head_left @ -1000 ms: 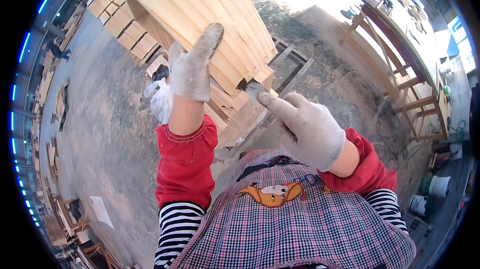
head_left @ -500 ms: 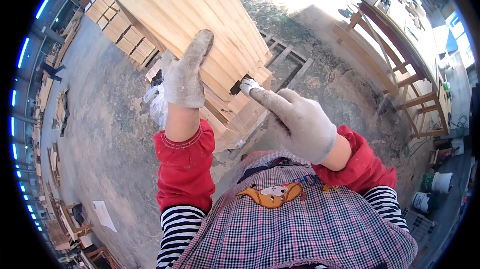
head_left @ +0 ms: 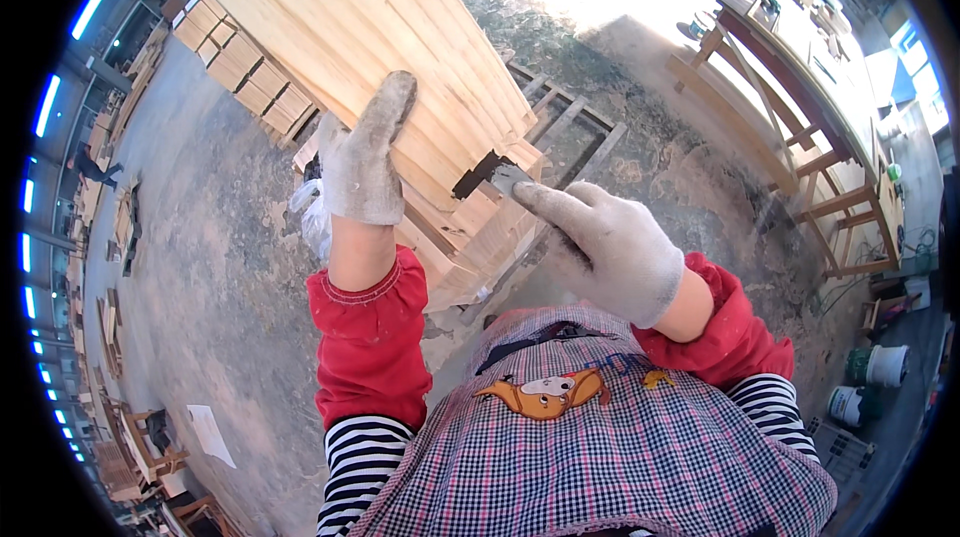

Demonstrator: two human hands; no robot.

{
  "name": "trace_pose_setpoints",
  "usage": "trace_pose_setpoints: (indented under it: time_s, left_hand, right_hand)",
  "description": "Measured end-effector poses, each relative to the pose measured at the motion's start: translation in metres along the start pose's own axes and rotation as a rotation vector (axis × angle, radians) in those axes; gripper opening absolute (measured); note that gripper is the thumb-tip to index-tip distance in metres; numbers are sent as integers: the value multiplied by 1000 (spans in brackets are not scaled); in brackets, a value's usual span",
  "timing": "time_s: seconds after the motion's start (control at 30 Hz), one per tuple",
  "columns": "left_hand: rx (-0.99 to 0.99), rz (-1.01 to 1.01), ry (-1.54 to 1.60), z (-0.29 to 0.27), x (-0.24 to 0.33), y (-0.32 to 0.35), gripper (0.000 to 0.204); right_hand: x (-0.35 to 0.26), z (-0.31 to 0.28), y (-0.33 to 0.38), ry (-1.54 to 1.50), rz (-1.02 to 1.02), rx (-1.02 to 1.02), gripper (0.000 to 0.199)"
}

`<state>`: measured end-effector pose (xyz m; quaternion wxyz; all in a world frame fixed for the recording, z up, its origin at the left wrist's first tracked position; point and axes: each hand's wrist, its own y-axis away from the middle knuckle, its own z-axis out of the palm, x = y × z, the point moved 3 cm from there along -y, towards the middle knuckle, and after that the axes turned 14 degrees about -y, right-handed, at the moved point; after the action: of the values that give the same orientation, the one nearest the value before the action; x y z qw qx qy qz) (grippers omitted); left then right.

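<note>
Head view, looking down over a checked apron with a cartoon patch [head_left: 545,392], red sleeves pushed over striped ones.

Left hand [head_left: 362,162], in a worn grey work glove, lies flat and open on top of a stack of pale wooden boards [head_left: 370,47]; fingers stretched out along the boards, nothing gripped, palm pressing on the top face near the stack's near end.

Right hand [head_left: 610,242], also gloved, is closed around a small scraper [head_left: 487,175] with a dark blade; forefinger extended along the tool, other fingers curled under. Handle mostly hidden inside the glove. The blade tip touches the end face of the boards at the stack's near right corner, just beside the left hand's side of the stack but apart from that hand.

Stack rests on a slatted wooden pallet [head_left: 565,122], on a rough concrete floor [head_left: 220,267]. A crumpled bit of clear plastic [head_left: 312,212] shows just left of the left wrist.

Surroundings: smaller wooden blocks [head_left: 240,67] piled beyond the stack at upper left; a long wooden workbench [head_left: 800,127] at right, in bright sun; two buckets [head_left: 865,382] at lower right; a white sheet of paper [head_left: 212,434] on the floor lower left
</note>
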<state>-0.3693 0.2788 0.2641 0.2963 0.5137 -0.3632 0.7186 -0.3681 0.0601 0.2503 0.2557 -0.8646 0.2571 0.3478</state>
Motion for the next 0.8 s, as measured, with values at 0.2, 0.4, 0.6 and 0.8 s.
trace_pose_setpoints:
  time_s: [0.2, 0.4, 0.6, 0.8]
  left_hand:
    - [-38, 165, -213, -4, -2, -4, 42]
    - [21, -7, -31, 2, 2, 2, 40]
    - [-25, -4, -50, 1, 3, 1, 46]
    - [16, -7, -103, 1, 3, 4, 50]
  right_hand:
    - [8, 4, -5, -9, -26, 32, 49]
    - [9, -11, -5, 9, -1, 31, 51]
    - [18, -8, -5, 17, -21, 50, 47]
    - [19, -14, -8, -11, -56, 85, 44]
